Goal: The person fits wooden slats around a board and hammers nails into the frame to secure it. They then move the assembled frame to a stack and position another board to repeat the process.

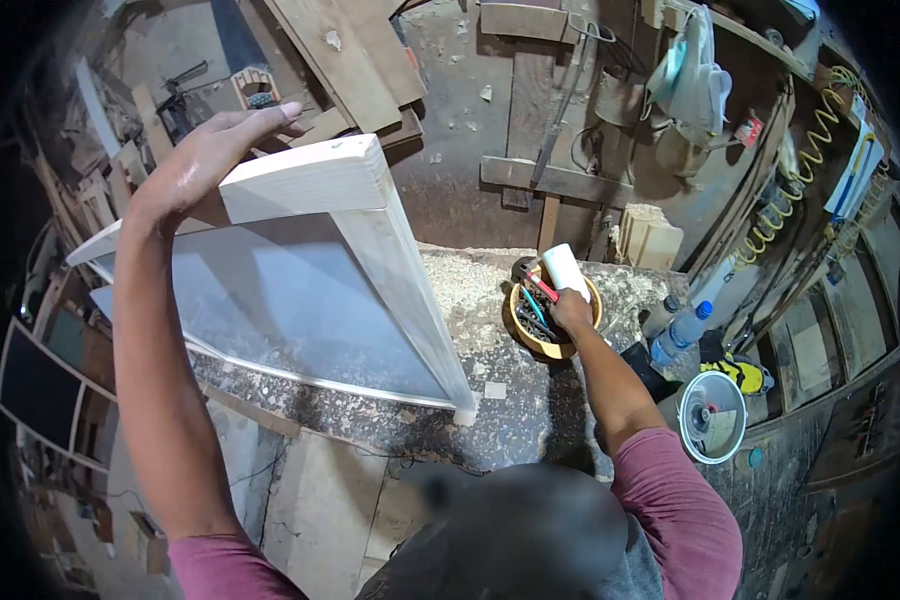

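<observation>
Framed panel (290, 290) standing at worker's 10 o'clock: probably light, stiff, fragile middle, grab wood rails (310, 182); left hand (205, 160) atop, fingers hidden, can't tell grip; right hand (572, 314) clamped on red hammer (542, 287)

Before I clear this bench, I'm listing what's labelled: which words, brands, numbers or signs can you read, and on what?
None can be read anywhere in this view.
Blue-capped bottle: any print is too small and blurred.
Red-and-white item by the wall: too small to make out.
Wooden frame: tiny dark marks on its top edge, not legible as writing.
</observation>
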The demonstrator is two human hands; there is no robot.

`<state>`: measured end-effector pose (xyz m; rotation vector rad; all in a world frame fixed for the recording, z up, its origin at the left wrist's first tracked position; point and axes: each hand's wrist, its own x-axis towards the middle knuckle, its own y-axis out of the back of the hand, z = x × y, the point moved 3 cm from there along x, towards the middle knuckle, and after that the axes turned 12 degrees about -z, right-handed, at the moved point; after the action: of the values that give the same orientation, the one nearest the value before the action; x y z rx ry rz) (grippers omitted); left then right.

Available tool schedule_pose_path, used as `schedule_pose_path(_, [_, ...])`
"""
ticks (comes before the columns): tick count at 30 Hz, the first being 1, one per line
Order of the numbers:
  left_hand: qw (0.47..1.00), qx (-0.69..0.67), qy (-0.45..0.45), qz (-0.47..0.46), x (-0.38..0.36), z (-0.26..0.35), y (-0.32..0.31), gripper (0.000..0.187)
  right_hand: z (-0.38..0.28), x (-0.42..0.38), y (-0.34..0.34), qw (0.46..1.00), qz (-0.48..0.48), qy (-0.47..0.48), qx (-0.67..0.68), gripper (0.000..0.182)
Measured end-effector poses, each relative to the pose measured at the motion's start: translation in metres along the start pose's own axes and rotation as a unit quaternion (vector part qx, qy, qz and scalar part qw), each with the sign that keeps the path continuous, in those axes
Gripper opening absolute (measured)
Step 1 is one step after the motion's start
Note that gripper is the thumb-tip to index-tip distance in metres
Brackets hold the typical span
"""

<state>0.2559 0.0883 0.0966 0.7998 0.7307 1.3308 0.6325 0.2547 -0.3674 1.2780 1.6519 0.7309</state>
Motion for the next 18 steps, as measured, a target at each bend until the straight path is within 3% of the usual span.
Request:
schedule_pose_path(8, [0.999, 0.034, 0.011, 0.032, -0.009, 0.006, -0.003, 0.072, 0.007, 0.005, 0.000, 0.999, -0.004, 0.008, -0.031, 0.030])
schedule_pose_path(11, [0.999, 0.042, -0.022, 0.017, -0.009, 0.007, -0.001, 0.072, 0.011, -0.001, 0.013, 0.995, 0.069, 0.065, -0.034, 0.029])
schedule_pose_path(14, [0.999, 0.038, -0.038, 0.005, -0.008, 0.009, -0.001, 0.072, 0.000, -0.017, 0.051, 0.993, 0.083, 0.082, 0.006, 0.029])
schedule_pose_path(16, [0.998, 0.039, -0.035, 0.031, -0.005, 0.003, -0.002, 0.070, -0.021, -0.039, 0.093, 0.979, 0.131, 0.152, 0.044, 0.029])
schedule_pose_path(18, [0.994, 0.063, -0.087, 0.018, -0.003, 0.004, 0.000, 0.062, -0.048, -0.065, 0.133, 0.936, 0.175, 0.252, 0.169, 0.021])
